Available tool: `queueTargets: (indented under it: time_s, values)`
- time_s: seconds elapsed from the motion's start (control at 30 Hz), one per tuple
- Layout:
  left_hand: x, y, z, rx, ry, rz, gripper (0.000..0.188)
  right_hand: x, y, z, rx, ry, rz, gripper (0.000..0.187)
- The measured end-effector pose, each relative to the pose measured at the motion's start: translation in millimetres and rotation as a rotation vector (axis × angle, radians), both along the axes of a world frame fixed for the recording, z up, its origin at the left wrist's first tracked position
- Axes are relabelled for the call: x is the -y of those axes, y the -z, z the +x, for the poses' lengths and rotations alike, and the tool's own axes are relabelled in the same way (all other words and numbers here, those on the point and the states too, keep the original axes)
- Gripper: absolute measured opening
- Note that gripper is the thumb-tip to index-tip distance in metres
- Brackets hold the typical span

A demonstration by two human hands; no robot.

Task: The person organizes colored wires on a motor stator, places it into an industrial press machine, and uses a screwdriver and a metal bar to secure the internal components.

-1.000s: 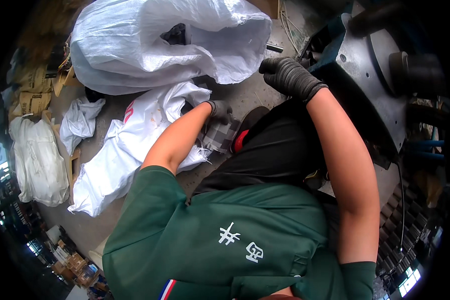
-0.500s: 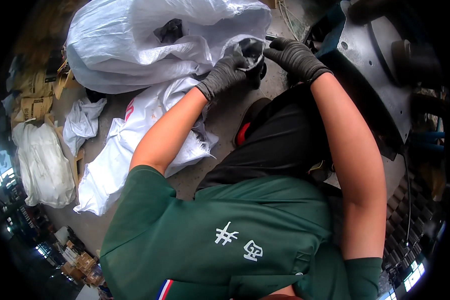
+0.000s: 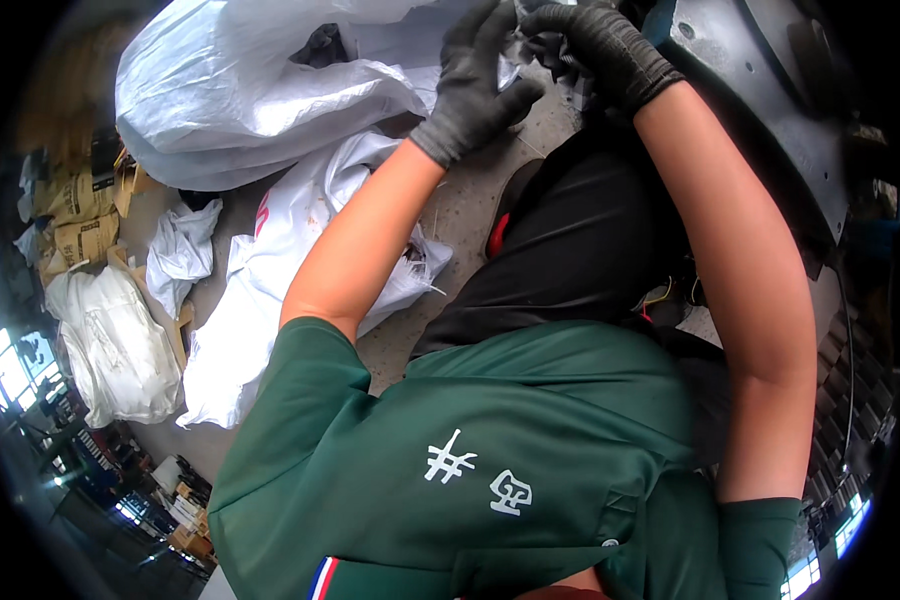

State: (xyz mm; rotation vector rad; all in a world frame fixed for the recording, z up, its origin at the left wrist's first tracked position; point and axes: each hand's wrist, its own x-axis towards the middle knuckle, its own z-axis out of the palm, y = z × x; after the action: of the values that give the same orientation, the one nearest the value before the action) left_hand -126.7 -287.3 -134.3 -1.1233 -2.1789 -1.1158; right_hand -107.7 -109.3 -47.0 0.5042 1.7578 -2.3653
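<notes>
Both my hands wear dark grey gloves and reach to the top edge of the view. My left hand (image 3: 475, 90) has its fingers stretched upward and its thumb held apart, with its back beside the mouth of a large white woven sack (image 3: 210, 110). My right hand (image 3: 615, 55) is curled at the fingers around dark, crumpled, shiny material (image 3: 550, 52), whose kind I cannot make out. Its upper part is cut off by the frame. Inside the large sack shows a black crumpled piece (image 3: 320, 45).
A white sack with red print (image 3: 270, 260) lies on the floor at my left, near a small white bag (image 3: 183, 250) and a full off-white sack (image 3: 120, 345). Grey metal machinery (image 3: 770, 110) stands close on the right. My black-trousered leg (image 3: 560, 230) extends between them.
Both hands have moved up toward the top edge. My left hand has let go of the dark-lined rim it gripped and opened; the right has closed on the dark material.
</notes>
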Motion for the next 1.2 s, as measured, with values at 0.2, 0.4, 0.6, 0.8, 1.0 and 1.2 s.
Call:
queueTargets:
  time_s: [0.2, 0.4, 0.6, 0.8, 1.0, 1.2]
  values:
    - [116, 86, 93, 0.866, 0.18, -0.655, 0.044, -24, 21, -29, 0.116, 0.187, 0.204, 0.004]
    - [182, 93, 107, 0.542, 0.338, -1.311, 0.038, -31, 1, -6, -0.009, 0.145, 0.178, 0.026]
    - [222, 118, 121, 0.302, 0.411, -1.457, 0.029, -7, -5, -7, -0.075, 0.069, 0.257, 0.024]
    - [190, 155, 126, 0.273, 0.377, -1.764, 0.019, -8, -4, -5, -0.119, 0.005, 0.135, 0.029]
    - [100, 145, 81, 0.231, 0.445, -1.329, 0.021, -8, -12, 9, -0.221, -0.011, 0.172, 0.044]
    - [17, 133, 36, 0.405, 0.367, -1.499, 0.02, -8, -17, 6, -0.078, -0.076, 0.323, 0.042]
